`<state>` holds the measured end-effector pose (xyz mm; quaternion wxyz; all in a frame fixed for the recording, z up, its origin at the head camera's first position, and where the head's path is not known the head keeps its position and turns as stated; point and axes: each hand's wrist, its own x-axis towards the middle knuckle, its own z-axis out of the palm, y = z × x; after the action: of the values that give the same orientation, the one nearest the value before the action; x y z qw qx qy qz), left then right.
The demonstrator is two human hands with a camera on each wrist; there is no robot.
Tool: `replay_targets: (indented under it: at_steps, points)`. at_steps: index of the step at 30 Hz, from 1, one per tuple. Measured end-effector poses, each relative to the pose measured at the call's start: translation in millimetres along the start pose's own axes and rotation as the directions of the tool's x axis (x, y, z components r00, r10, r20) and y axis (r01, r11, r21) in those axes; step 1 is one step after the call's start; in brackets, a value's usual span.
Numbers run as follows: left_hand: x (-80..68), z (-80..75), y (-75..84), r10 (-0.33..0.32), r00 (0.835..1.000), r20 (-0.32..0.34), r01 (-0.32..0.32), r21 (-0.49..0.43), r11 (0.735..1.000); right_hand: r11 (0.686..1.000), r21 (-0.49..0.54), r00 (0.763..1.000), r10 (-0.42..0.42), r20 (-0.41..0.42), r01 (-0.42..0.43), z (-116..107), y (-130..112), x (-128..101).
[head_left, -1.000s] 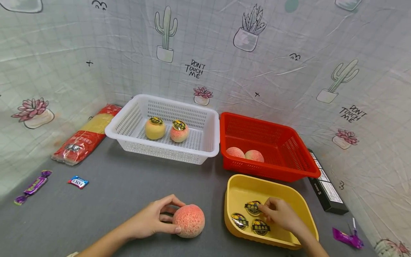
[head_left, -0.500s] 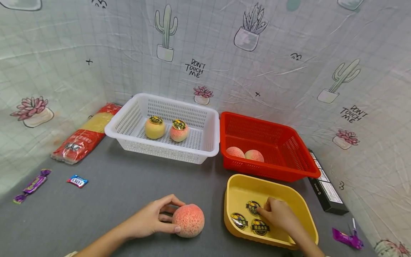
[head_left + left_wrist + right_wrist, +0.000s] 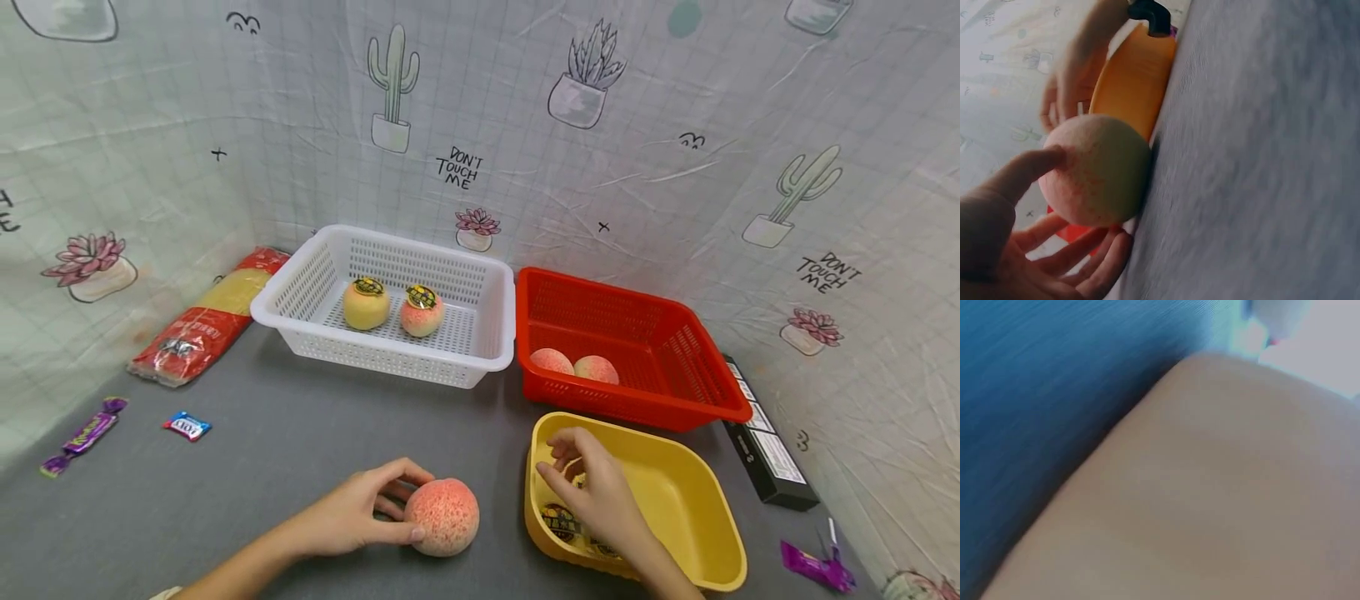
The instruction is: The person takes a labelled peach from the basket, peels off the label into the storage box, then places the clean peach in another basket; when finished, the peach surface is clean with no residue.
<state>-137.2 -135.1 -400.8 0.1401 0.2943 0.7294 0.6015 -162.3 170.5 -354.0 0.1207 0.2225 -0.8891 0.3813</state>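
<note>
**Left hand steadies a peach while the right hangs over the sticker tray**

The grey table [image 3: 285, 433] carries everything, walled in by a cactus-print sheet [image 3: 675, 167]. At the back sits a white basket [image 3: 487, 333] with 2 stickered peaches [image 3: 422, 310], and touching its right side a red basket [image 3: 697, 392] with 2 plain peaches [image 3: 596, 369]. In front of the red one lies a yellow tray [image 3: 675, 492] with round stickers [image 3: 558, 521] on its floor.

The left hand [image 3: 348, 512] holds a loose peach [image 3: 444, 516] on the table, just left of the tray: thumb on top, fingers curled round its near side. The right hand [image 3: 596, 492] is above the tray's left half, fingers loosely bent and spread; I cannot tell whether they pinch a sticker.

Along the left lie a red-and-yellow packet [image 3: 202, 321], a purple candy [image 3: 82, 435] and a small blue candy [image 3: 187, 426]. A black box [image 3: 765, 450] and a purple wrapper [image 3: 813, 562] lie right.
</note>
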Motion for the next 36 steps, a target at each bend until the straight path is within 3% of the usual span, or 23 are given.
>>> replay_targets:
  at_steps: [3,6,9,12,16,19,21,24,32,36]
  points:
    - [0.8,-5.8,7.4,0.006,1.000,0.015,-0.008,0.115,0.993,0.996,0.086,0.996,-0.041,0.082,0.034,11,-13,4]
    - [6.4,-17.4,18.1,0.045,0.999,-0.012,-0.040,0.287,0.957,0.981,0.183,0.978,-0.092,0.185,0.058,21,-23,5]
    - [18.0,-32.8,28.1,0.129,0.988,-0.082,-0.075,0.477,0.876,0.959,0.275,0.944,-0.150,0.293,0.067,28,-30,5]
    - [35.8,-48.7,33.9,0.265,0.953,-0.150,-0.119,0.618,0.777,0.952,0.300,0.905,-0.181,0.385,0.063,34,-36,5]
    - [60.7,-63.0,32.4,0.429,0.883,-0.188,-0.155,0.748,0.645,0.977,0.199,0.861,-0.167,0.480,0.079,42,-43,3]
    - [74.7,-66.3,24.7,0.466,0.862,-0.197,-0.134,0.799,0.586,0.985,0.115,0.837,-0.169,0.520,0.127,49,-47,-1]
    - [80.8,-65.7,19.3,0.458,0.861,-0.220,-0.104,0.807,0.582,0.983,0.085,0.833,-0.182,0.522,0.162,53,-48,-4]
    - [87.2,-64.5,13.6,0.449,0.849,-0.280,-0.061,0.791,0.609,0.979,0.067,0.839,-0.201,0.505,0.194,57,-48,-4]
    - [98.0,-63.8,7.1,0.468,0.775,-0.425,-0.014,0.729,0.685,0.976,0.078,0.857,-0.218,0.467,0.205,60,-47,-3]
    - [98.8,-63.5,6.6,0.475,0.756,-0.451,-0.026,0.704,0.710,0.978,0.100,0.861,-0.208,0.464,0.182,60,-47,-4]
